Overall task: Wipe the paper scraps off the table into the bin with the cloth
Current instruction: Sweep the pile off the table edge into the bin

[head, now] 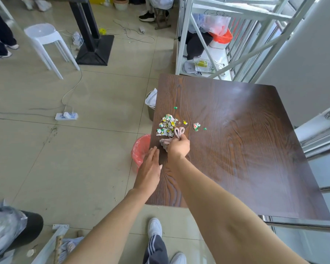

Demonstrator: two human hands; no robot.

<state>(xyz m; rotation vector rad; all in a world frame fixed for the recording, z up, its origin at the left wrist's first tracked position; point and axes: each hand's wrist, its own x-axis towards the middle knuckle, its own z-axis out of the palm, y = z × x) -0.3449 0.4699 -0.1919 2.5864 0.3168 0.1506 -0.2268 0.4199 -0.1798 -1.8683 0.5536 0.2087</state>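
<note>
A heap of small green, white and yellow paper scraps [166, 125] lies near the left edge of the dark wooden table [246, 149]. A few loose scraps [196, 126] lie a little to the right, and one [175, 108] further back. My right hand [178, 146] is shut on a bunched pink-grey cloth [176, 133], which touches the near side of the heap. My left hand [150, 168] lies flat and open at the table's left edge, above a bin lined with a red bag [139, 149] on the floor.
A second bin with a white bag [151, 103] stands by the table's far left edge. A white metal rack [208, 44] stands behind the table, a railing [322, 145] on the right. A white stool [46, 42], a power strip [66, 116] and cables are on the floor to the left.
</note>
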